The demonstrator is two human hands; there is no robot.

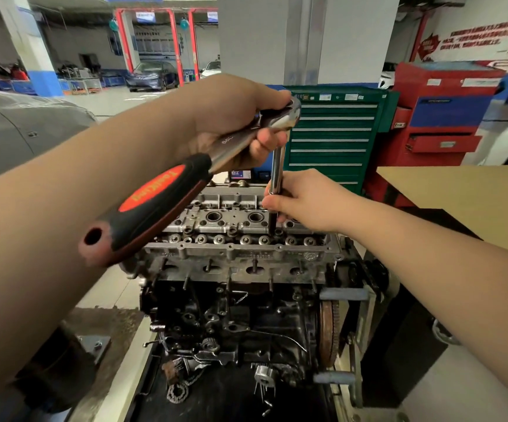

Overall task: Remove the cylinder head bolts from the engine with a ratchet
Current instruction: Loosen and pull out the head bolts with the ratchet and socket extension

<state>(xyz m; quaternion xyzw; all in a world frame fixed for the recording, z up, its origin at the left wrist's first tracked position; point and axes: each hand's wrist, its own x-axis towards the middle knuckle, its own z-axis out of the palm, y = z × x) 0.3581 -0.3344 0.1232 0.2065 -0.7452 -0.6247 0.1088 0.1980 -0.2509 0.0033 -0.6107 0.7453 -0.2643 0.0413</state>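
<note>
Engine (234, 300), a grimy dark block topped by a bare grey aluminium cylinder head (240, 236), sits on a stand over a pale workshop floor. The head shows one row of eight round valve seats along its near edge and two large spark-plug wells in plain sight behind them. Above the head a chrome ratchet with a black-and-orange rubber grip (167, 196) tilts up to the right; its head carries one long chrome extension bar (277, 175) that drops straight down into a bolt hole near the right of the cylinder head. The left hand (231, 117) wraps its fingers round the ratchet's steel neck just below the ratchet head. The right hand (304, 202) pinches the lower part of the extension bar between thumb and fingertips.

Behind the engine stands a green steel tool cabinet (331, 138) with about eight closed drawers; right of it, a red tool cart (441, 117). A tan tabletop (459, 193) lies right of the engine. One dark car (152, 76) is parked far behind, beyond red lift posts (175, 44).
</note>
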